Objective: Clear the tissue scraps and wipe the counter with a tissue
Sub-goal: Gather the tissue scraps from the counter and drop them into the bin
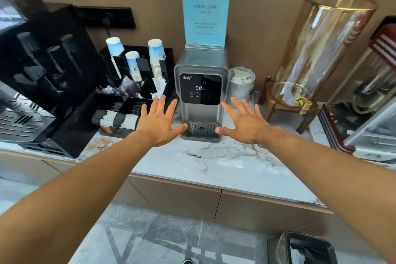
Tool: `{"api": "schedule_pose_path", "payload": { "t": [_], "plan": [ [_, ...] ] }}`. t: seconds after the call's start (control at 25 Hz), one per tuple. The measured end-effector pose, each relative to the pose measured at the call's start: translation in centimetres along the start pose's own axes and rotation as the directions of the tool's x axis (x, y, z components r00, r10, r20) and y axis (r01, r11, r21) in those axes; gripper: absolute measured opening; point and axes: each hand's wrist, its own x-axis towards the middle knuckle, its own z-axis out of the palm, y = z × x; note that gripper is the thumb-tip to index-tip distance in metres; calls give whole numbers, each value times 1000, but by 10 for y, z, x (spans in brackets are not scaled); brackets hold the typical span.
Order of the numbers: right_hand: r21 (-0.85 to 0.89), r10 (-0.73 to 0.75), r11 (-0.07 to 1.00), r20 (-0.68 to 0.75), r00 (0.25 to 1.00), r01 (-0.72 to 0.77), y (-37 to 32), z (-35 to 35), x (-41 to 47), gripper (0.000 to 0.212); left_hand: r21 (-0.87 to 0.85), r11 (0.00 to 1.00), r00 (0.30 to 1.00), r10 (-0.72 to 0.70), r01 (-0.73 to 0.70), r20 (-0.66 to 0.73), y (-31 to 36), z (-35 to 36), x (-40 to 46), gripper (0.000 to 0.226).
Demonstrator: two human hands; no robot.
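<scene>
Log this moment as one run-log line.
stage: before first pickup | left hand: open, empty | right hand: open, empty | tissue scrap: in organizer, untouched | counter: unwiped
</scene>
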Motion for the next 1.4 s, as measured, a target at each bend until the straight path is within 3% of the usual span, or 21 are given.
{"api": "schedule_pose_path", "payload": {
  "t": [0.52,0.68,0.92,1.16,1.4],
  "plan": [
    [-86,-320,942,68,945,325,-170,28,72,96,22,954,954,-298,299,-16,-136,-3,-91,98],
    [-80,-430,895,102,897,438,-216,38,88,95,20,899,900,-437,437,5,-169,-5,-133,98],
    [-77,-629,765,120,768,639,-304,57,99,97,51,766,767,-642,640,9,-202,-11,-224,100],
    [-81,-714,681,150,684,728,-394,77,99,97,50,682,683,-731,730,-5,-253,-12,-287,98],
    [-112,-729,653,175,662,749,-504,108,115,97,7,689,689,-725,725,-22,-349,5,-304,98]
  ]
}}
